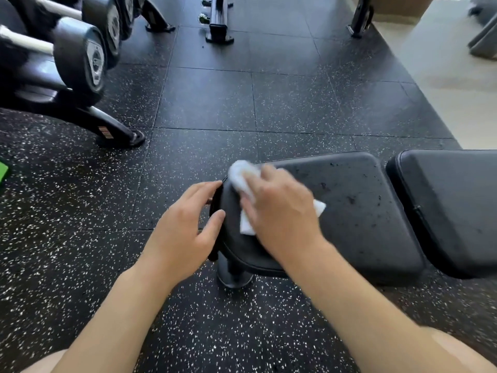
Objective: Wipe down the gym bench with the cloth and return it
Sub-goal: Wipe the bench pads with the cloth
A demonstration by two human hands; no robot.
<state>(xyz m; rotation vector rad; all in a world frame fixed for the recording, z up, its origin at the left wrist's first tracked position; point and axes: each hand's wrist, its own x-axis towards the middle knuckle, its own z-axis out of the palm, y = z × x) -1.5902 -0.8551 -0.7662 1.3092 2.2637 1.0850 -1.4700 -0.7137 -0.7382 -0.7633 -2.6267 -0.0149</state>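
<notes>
The right hand (pixel 279 211) is pressing a crumpled white cloth (pixel 243 179) down onto the black padded gym bench (pixel 349 211), at the left end of its seat pad. The fingers are lying over the cloth, slightly blurred, so how tightly they are curling into it cannot be told; white folds are showing beyond the fingertips, below the palm and past the far side of the hand. The left hand (pixel 185 224) is resting against the left end of the same pad, its fingers loosely bent around the pad's rounded edge and the thumb lying on the near side, steadying it rather than holding anything loose. The seat pad is carrying dark specks and wet-looking marks across its middle and right part. A second black padded section (pixel 451 205) is sitting just beside the seat pad's right edge, with a narrow gap between them. The bench's grey metal foot (pixel 234 275) is standing on the black rubber floor with white flecks (pixel 80 211). A rack of black dumbbells (pixel 80 55) is standing well apart at the floor's far left.
</notes>
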